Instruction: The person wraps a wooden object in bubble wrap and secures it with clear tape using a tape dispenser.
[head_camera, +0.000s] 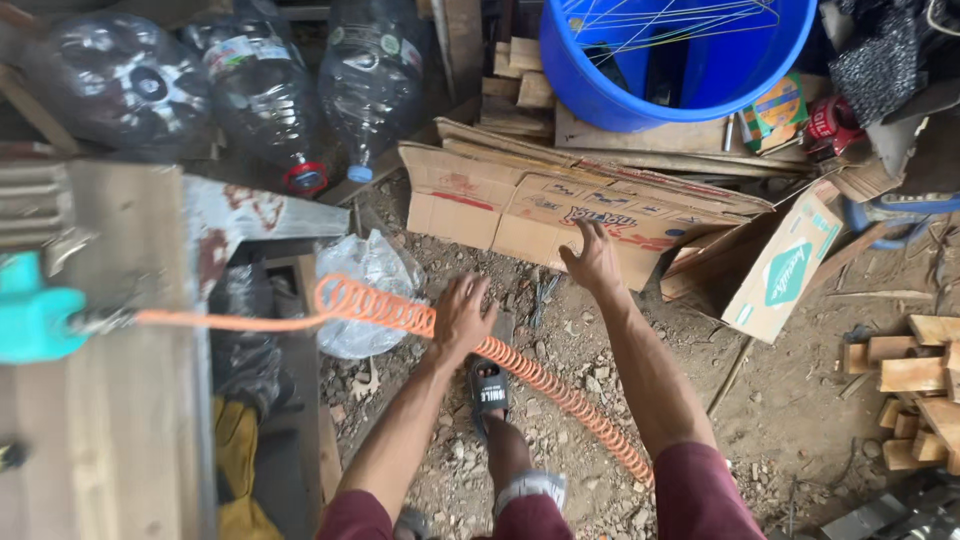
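My left hand (461, 318) rests on a coiled orange air hose (540, 380) that runs from a teal tool (35, 315) at the left down toward my right leg. The fingers of that hand are spread over the coil, not closed round it. My right hand (594, 258) reaches forward with open fingers and touches the edge of a flattened cardboard box (520, 205) on the ground. My foot in a black sandal (489, 390) stands on dirt and gravel below the hose.
A blue plastic tub (610, 90) stands at the back. Big clear plastic bottles (265, 95) lie at the upper left. A wooden bench top (110, 400) fills the left side. An open carton (785, 270) and wood offcuts (915, 385) sit at the right. A clear plastic bag (365, 275) lies by the hose.
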